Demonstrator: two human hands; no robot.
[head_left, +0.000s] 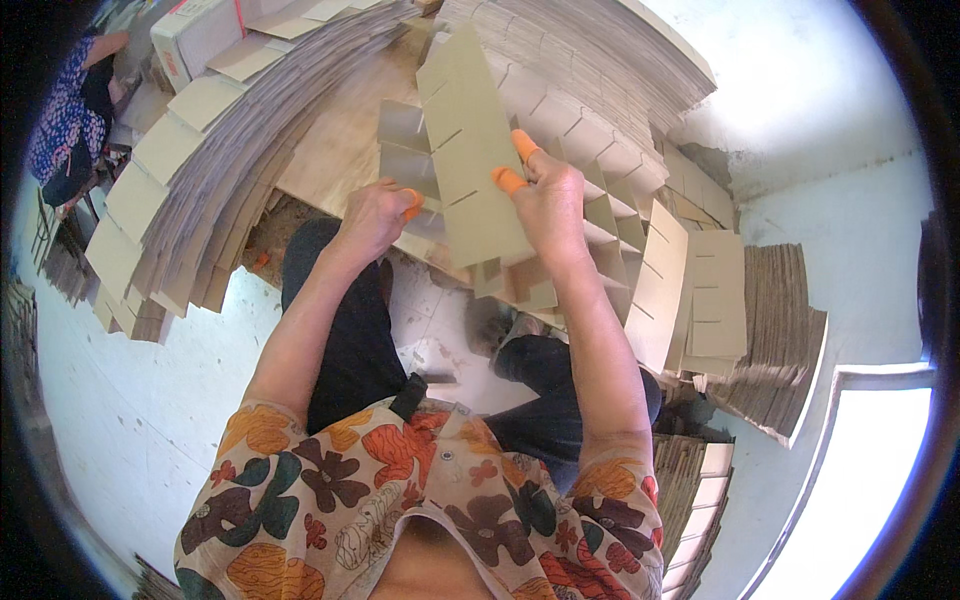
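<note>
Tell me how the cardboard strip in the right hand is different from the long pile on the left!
The cardboard strip is one thin piece, but the long pile has many layers. The strip is tilted in the right hand's grip; neither hand touches the pile. The strip shows short slits on its face, while the pile shows mostly stacked edges. Both are brownish cardboard.

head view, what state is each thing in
cardboard strip, slotted, tilted
right hand, at the strip's edge
left hand, curled
finger covers, worn on both hands
dividers, crossed into open cells
left pile, stacked, staggered
right pile, stacked, edges uneven
</note>
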